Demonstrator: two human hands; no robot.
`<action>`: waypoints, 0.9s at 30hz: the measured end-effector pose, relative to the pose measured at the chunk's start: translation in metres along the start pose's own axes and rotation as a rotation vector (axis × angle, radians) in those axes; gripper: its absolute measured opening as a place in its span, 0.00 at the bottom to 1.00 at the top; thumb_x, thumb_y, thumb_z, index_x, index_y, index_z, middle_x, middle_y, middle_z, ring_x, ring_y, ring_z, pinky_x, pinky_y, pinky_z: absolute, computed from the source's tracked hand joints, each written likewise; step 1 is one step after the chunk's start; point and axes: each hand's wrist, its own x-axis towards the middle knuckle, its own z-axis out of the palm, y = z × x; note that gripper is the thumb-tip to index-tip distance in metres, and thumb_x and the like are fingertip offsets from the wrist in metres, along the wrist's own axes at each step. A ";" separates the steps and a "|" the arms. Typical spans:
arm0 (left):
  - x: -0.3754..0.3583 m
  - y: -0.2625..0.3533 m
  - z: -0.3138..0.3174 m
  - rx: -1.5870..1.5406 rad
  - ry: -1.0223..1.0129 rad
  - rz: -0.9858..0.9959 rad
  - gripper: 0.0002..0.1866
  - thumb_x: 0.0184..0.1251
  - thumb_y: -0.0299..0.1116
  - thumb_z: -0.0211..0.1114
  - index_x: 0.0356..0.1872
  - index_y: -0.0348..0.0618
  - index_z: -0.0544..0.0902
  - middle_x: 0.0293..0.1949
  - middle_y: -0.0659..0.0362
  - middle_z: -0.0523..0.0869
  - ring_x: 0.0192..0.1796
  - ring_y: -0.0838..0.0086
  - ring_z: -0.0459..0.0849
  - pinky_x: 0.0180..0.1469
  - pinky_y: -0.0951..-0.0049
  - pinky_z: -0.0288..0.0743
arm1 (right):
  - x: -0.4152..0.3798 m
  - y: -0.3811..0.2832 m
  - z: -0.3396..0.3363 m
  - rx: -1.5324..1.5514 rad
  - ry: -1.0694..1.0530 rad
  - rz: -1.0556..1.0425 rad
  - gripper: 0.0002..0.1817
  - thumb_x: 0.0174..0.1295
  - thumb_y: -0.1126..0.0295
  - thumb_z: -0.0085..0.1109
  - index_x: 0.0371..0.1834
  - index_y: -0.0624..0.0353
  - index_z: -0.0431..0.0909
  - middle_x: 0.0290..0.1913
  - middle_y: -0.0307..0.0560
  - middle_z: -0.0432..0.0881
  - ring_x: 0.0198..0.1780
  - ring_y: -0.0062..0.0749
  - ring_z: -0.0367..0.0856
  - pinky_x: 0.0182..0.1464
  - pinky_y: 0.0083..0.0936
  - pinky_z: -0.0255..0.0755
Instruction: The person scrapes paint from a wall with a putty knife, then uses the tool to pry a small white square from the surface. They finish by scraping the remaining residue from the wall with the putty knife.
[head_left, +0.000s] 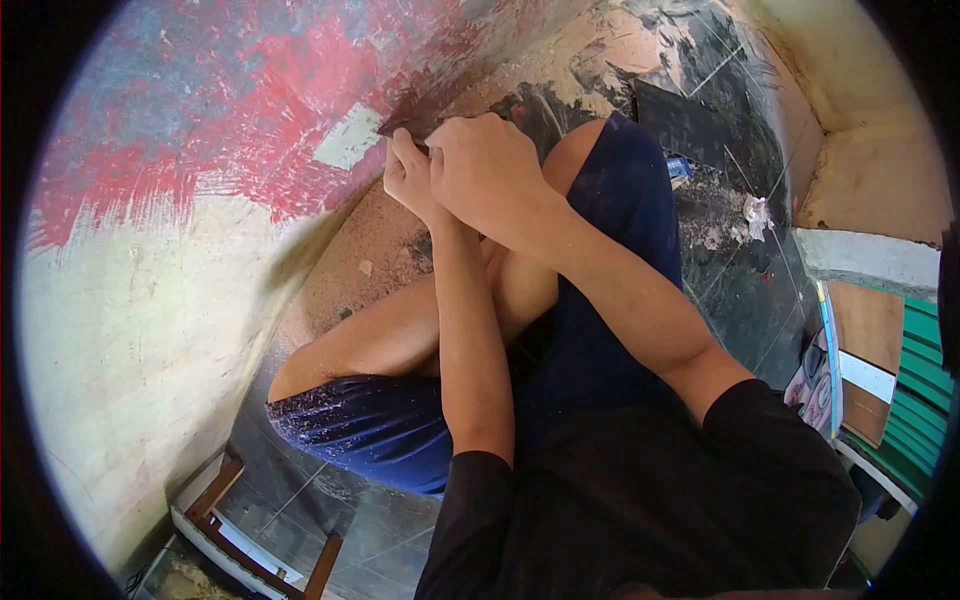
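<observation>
My left hand (410, 178) and my right hand (487, 172) are side by side at the foot of the painted wall (290, 90), above my crossed legs. Both have curled fingers. Something small and dark shows at the fingertips, against the wall; its shape is mostly hidden by the hands. A pale bare patch (350, 137) lies on the wall just left of my fingers, amid red and blue-grey paint.
Pinkish dust covers the dark tiled floor (745, 290). On the right lie a dark flat panel (682, 125), a small blue packet (679, 168) and crumpled white paper (756, 215). A wooden frame (215, 490) stands at the lower left.
</observation>
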 end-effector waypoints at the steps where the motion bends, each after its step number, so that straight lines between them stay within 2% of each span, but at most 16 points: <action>1: 0.001 -0.003 0.001 0.003 -0.008 0.012 0.19 0.81 0.36 0.58 0.24 0.44 0.72 0.22 0.67 0.72 0.26 0.82 0.67 0.28 0.72 0.61 | 0.002 0.001 -0.001 0.003 0.047 -0.018 0.20 0.67 0.55 0.60 0.30 0.62 0.88 0.33 0.61 0.89 0.36 0.55 0.92 0.40 0.46 0.87; 2: 0.001 -0.005 0.002 0.007 -0.014 0.023 0.19 0.80 0.36 0.58 0.24 0.43 0.72 0.22 0.67 0.72 0.26 0.81 0.67 0.28 0.71 0.62 | 0.002 0.005 0.002 0.000 0.046 -0.016 0.20 0.67 0.55 0.60 0.30 0.62 0.88 0.33 0.61 0.89 0.36 0.55 0.92 0.40 0.46 0.87; 4: 0.001 -0.006 0.001 -0.003 -0.012 0.025 0.18 0.80 0.36 0.58 0.25 0.43 0.73 0.22 0.67 0.72 0.27 0.81 0.67 0.28 0.72 0.62 | 0.003 0.010 0.006 0.004 0.061 -0.030 0.13 0.65 0.64 0.59 0.33 0.61 0.89 0.34 0.59 0.90 0.39 0.57 0.91 0.46 0.48 0.85; 5: 0.002 -0.007 0.001 -0.013 -0.010 0.027 0.18 0.80 0.36 0.58 0.25 0.43 0.73 0.22 0.67 0.72 0.27 0.81 0.68 0.28 0.72 0.63 | 0.005 0.013 0.008 0.004 0.065 -0.027 0.13 0.65 0.64 0.59 0.33 0.61 0.89 0.34 0.59 0.90 0.39 0.57 0.91 0.46 0.48 0.85; 7: 0.007 -0.014 -0.005 -0.035 0.010 -0.046 0.18 0.80 0.36 0.58 0.25 0.43 0.73 0.22 0.67 0.72 0.27 0.81 0.68 0.29 0.72 0.63 | 0.008 0.006 0.003 0.000 -0.072 0.030 0.19 0.67 0.56 0.59 0.31 0.62 0.88 0.33 0.61 0.89 0.37 0.56 0.92 0.41 0.46 0.87; 8: 0.008 -0.019 -0.007 -0.061 0.037 -0.116 0.18 0.80 0.36 0.59 0.25 0.43 0.73 0.22 0.67 0.73 0.27 0.80 0.69 0.29 0.72 0.64 | 0.008 0.005 0.006 0.001 -0.064 0.034 0.19 0.67 0.56 0.59 0.31 0.62 0.88 0.33 0.61 0.89 0.37 0.56 0.92 0.41 0.46 0.87; 10: 0.003 -0.016 -0.010 -0.070 0.016 -0.109 0.18 0.80 0.36 0.59 0.25 0.44 0.73 0.23 0.67 0.73 0.27 0.80 0.70 0.29 0.72 0.64 | 0.009 0.002 0.010 -0.051 -0.104 0.018 0.18 0.67 0.57 0.60 0.33 0.62 0.88 0.34 0.62 0.89 0.37 0.56 0.92 0.41 0.45 0.87; 15: 0.000 0.004 -0.002 -0.027 0.004 -0.008 0.18 0.80 0.37 0.60 0.25 0.43 0.75 0.24 0.67 0.77 0.27 0.80 0.71 0.30 0.73 0.66 | -0.005 0.002 -0.001 0.014 -0.009 -0.023 0.17 0.66 0.58 0.61 0.32 0.61 0.88 0.34 0.62 0.89 0.38 0.55 0.92 0.41 0.45 0.87; 18: 0.009 -0.005 -0.002 0.015 -0.015 -0.028 0.18 0.81 0.37 0.59 0.26 0.43 0.77 0.25 0.66 0.79 0.27 0.80 0.72 0.30 0.75 0.68 | 0.001 0.006 0.002 -0.011 0.015 -0.033 0.17 0.66 0.58 0.61 0.31 0.61 0.88 0.33 0.62 0.89 0.38 0.55 0.92 0.41 0.45 0.87; 20: 0.007 -0.009 -0.002 -0.068 -0.039 -0.025 0.18 0.81 0.37 0.59 0.25 0.43 0.77 0.25 0.65 0.80 0.26 0.80 0.73 0.30 0.74 0.69 | 0.005 0.008 0.006 -0.022 0.015 -0.019 0.17 0.66 0.58 0.61 0.30 0.61 0.88 0.33 0.62 0.89 0.38 0.54 0.92 0.41 0.45 0.86; 22: 0.001 -0.012 -0.006 -0.046 -0.034 -0.051 0.18 0.81 0.37 0.59 0.25 0.43 0.76 0.25 0.65 0.80 0.26 0.80 0.73 0.30 0.74 0.69 | 0.010 0.003 0.014 -0.065 -0.093 0.051 0.17 0.65 0.58 0.61 0.29 0.60 0.88 0.33 0.62 0.89 0.38 0.54 0.92 0.40 0.44 0.86; 26: 0.003 -0.009 -0.013 0.005 0.015 -0.112 0.19 0.81 0.36 0.59 0.24 0.44 0.75 0.24 0.65 0.81 0.26 0.80 0.73 0.29 0.73 0.68 | -0.005 -0.002 0.010 -0.037 -0.050 0.008 0.16 0.64 0.58 0.62 0.28 0.60 0.88 0.32 0.59 0.89 0.35 0.53 0.91 0.38 0.43 0.86; 27: 0.001 -0.003 -0.011 0.005 0.025 -0.111 0.19 0.81 0.36 0.59 0.24 0.44 0.75 0.24 0.65 0.81 0.26 0.80 0.73 0.29 0.73 0.68 | -0.010 -0.003 0.006 -0.027 0.015 -0.017 0.17 0.64 0.58 0.62 0.27 0.59 0.88 0.30 0.58 0.89 0.33 0.53 0.91 0.37 0.43 0.86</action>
